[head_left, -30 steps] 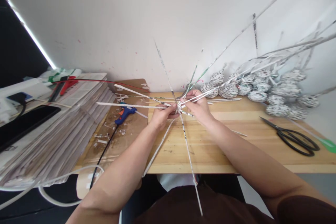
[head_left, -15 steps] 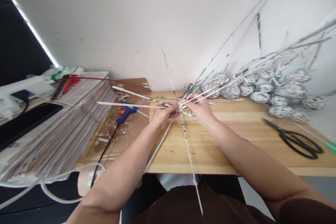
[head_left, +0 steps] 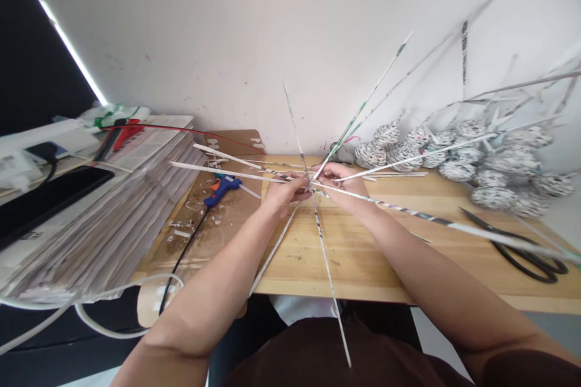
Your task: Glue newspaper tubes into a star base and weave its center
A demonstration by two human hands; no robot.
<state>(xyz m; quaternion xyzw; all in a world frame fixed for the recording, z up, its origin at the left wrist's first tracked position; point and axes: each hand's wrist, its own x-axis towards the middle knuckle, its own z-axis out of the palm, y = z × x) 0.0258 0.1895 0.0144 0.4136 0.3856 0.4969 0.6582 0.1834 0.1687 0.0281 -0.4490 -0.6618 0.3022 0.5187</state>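
Observation:
Several thin rolled newspaper tubes (head_left: 321, 234) cross at one point above the table and fan out like spokes. My left hand (head_left: 288, 190) is closed on the tubes just left of the crossing, thumb on top. On the other side, my right hand (head_left: 338, 179) has its fingers closed around tubes close to the crossing. One long tube (head_left: 408, 210) passes over my right wrist toward the right edge. A green-and-white tube (head_left: 358, 112) slants up toward the wall. Fingers partly cover the crossing itself.
Woven paper balls (head_left: 454, 148) are heaped at the back right. Black scissors (head_left: 521, 248) lie at the right. On the left are a blue glue gun (head_left: 221, 188) on stained cardboard (head_left: 190, 217), a tall newspaper stack (head_left: 113, 224) and a black phone (head_left: 54, 196).
The long tube that slanted up to the right has swung down across my right wrist. The green-and-white tubes have shifted, and the view has turned slightly.

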